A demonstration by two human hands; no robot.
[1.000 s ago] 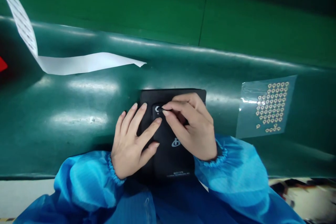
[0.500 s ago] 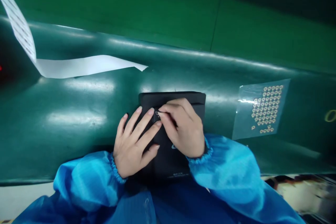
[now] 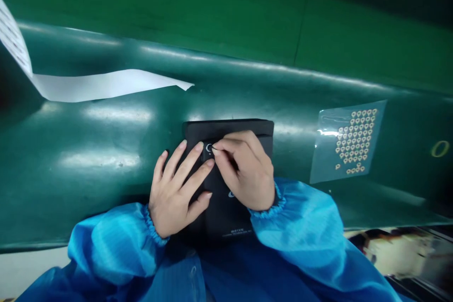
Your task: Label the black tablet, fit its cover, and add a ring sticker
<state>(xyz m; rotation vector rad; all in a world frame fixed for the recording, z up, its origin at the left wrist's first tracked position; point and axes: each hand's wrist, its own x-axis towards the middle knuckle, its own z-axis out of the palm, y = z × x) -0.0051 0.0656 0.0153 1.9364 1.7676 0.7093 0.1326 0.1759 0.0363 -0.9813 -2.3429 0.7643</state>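
1. Two hands sit on the black device [image 3: 226, 207], which lies flat on the green worktop [image 3: 106, 160] right in front of me, its far edge at 12 o'clock.
2. My right hand [image 3: 247, 174] has its grip closed, thumb and forefinger pinched together over the small round camera ring [image 3: 209, 147] near the device's top edge. Whether a tiny part sits between the fingertips, I cannot tell.
3. My left hand [image 3: 175, 188] lies with fingers spread flat on the device's left side, grip open, forefinger tip just beside the ring at its 9 o'clock.
4. As I judge it, the pinch could land off centre on the ring, since my own fingers hide most of it.
5. Pressing sideways could slide the device on the glossy worktop if my left hand eases.
6. A clear sheet of small rings [image 3: 348, 144] lies at 3 o'clock, well apart; a white paper strip [image 3: 106, 85] lies at 10 o'clock.
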